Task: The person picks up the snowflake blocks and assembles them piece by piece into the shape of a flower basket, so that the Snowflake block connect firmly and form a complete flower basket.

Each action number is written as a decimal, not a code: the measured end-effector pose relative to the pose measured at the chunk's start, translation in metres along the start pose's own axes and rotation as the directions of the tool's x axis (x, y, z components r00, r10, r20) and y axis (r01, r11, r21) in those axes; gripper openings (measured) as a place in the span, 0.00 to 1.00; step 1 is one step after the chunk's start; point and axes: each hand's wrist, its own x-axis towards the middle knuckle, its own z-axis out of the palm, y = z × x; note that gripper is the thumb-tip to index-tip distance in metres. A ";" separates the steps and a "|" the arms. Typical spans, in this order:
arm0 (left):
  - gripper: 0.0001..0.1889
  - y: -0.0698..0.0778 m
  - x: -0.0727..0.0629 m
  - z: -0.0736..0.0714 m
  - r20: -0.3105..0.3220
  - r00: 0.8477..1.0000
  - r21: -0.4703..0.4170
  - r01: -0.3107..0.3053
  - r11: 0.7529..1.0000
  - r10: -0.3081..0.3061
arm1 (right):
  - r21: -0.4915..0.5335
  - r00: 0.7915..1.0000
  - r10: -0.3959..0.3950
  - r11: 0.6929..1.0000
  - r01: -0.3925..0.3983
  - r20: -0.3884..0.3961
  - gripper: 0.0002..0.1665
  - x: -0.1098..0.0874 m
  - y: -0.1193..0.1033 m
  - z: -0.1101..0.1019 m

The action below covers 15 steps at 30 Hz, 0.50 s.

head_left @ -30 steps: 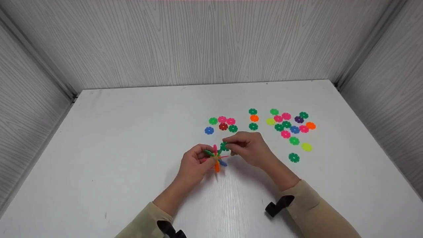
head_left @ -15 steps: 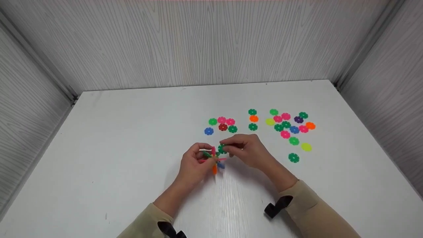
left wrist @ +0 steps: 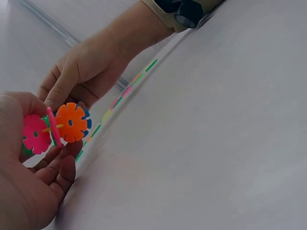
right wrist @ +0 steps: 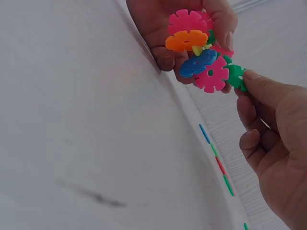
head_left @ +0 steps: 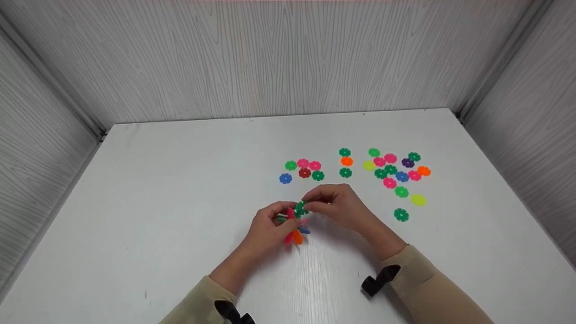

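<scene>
Between thumb and fingers, my left hand (head_left: 270,227) holds a cluster of slotted plastic flower discs joined around a small yellow disc. An orange disc (left wrist: 72,122), a blue disc (right wrist: 199,63), pink discs (right wrist: 211,76) and some green show in it. My right hand (head_left: 339,204) pinches a dark green disc (right wrist: 236,77) by its outer edge with thumb and index finger. That disc meets the cluster on its far right side, next to a pink disc. How deep its slot sits is hidden. Both hands are raised over the white table.
Loose discs lie flat beyond the hands: a small group with a dark red disc (head_left: 304,173), a short column with an orange disc (head_left: 346,161), and a larger spread at the right around a blue disc (head_left: 402,176). Grey wood-grain panels (head_left: 288,58) enclose the table (head_left: 157,202).
My left hand has shifted slightly right and turned the cluster, so a lower pink disc shows beside the orange one. My right hand has brought the green disc down and left against it.
</scene>
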 end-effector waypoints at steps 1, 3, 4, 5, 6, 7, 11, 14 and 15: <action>0.22 0.000 0.000 0.000 -0.004 1.000 0.007 0.005 1.000 -0.004 | -0.010 1.000 -0.001 1.000 0.001 -0.004 0.13 0.000 0.000 -0.002; 0.21 0.000 0.001 0.001 -0.022 1.000 0.018 0.020 1.000 -0.019 | -0.031 0.999 0.009 0.999 -0.011 -0.049 0.16 0.001 0.002 -0.010; 0.21 0.001 0.001 0.001 -0.035 0.999 0.017 0.032 0.999 -0.031 | -0.045 0.996 0.020 0.999 -0.024 -0.088 0.17 0.002 0.004 -0.015; 0.21 0.001 0.001 0.001 -0.049 0.998 0.015 0.041 0.999 -0.041 | -0.057 0.990 0.040 0.997 -0.048 -0.133 0.18 0.002 0.007 -0.021; 0.22 0.001 0.002 0.001 -0.062 0.997 0.010 0.051 0.999 -0.050 | -0.068 0.982 0.062 0.995 -0.075 -0.180 0.18 0.002 0.010 -0.028; 0.22 0.001 0.002 0.001 -0.074 0.996 0.002 0.058 0.998 -0.058 | -0.071 0.970 0.090 0.991 -0.109 -0.226 0.18 0.002 0.014 -0.035; 0.19 0.000 0.003 0.001 -0.102 0.992 -0.029 0.072 0.997 -0.074 | -0.047 0.914 0.237 0.963 -0.267 -0.329 0.18 0.004 0.030 -0.056; 0.17 -0.001 0.002 0.000 -0.110 0.991 -0.050 0.075 0.996 -0.080 | -0.027 0.883 0.334 0.932 -0.363 -0.331 0.20 0.008 0.039 -0.061; 0.17 -0.001 0.002 0.000 -0.111 0.990 -0.055 0.077 0.996 -0.083 | -0.021 0.872 0.361 0.921 -0.389 -0.329 0.21 0.009 0.041 -0.061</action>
